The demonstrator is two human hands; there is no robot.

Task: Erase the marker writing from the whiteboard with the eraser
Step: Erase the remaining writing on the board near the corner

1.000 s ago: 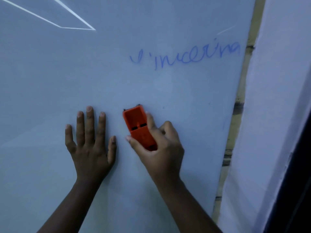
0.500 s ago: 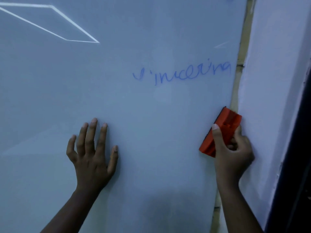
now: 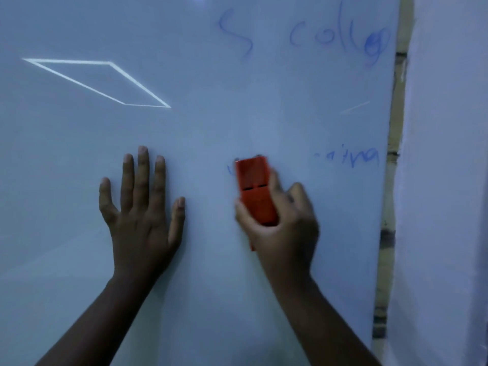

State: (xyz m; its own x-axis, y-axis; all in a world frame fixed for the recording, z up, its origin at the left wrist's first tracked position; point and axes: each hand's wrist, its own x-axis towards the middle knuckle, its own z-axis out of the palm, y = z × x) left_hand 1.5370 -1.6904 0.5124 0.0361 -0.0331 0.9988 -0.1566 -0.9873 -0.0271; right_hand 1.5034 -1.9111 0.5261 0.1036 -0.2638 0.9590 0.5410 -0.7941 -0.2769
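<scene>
The whiteboard [image 3: 211, 128] fills most of the view. My right hand [image 3: 282, 228] grips an orange eraser [image 3: 254, 188] and holds it against the board at the left end of the lower line of blue writing. Only a small blue mark [image 3: 230, 169] beside the eraser and the letters at the right [image 3: 356, 157] are left of that line. A higher line of blue writing [image 3: 340, 38] runs near the top right. My left hand [image 3: 142, 207] lies flat on the board with fingers spread, left of the eraser.
The board's right edge [image 3: 390, 180] is a tan strip with dark marks. Beyond it stands a pale wall [image 3: 443, 180]. A bright reflected outline [image 3: 100, 83] shows on the upper left of the board.
My right hand swept the eraser from the board's right edge leftward across the lower writing, wiping its middle letters. The view tilted up, showing a higher line. My left hand stayed flat.
</scene>
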